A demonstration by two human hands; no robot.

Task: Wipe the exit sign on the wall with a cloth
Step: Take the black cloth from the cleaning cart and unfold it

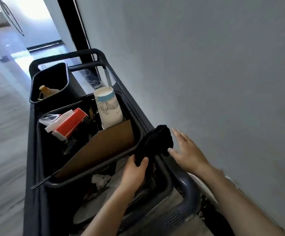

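A dark, bunched cloth (157, 142) hangs over the right rim of a dark cleaning cart (34, 150). My left hand (135, 169) grips its lower end from below. My right hand (187, 152) is beside the cloth on the right, fingers spread, with the fingertips at the cloth's edge and nothing held. The grey wall (215, 74) fills the right side of the view. No exit sign is in view.
The cart holds a large black bin (89, 177) with a cardboard sheet (101, 147), a white printed paper cup (108, 108) and a red and white carton (68, 124). A smaller bin (53, 82) with a bottle stands farther along. The corridor floor lies to the left.
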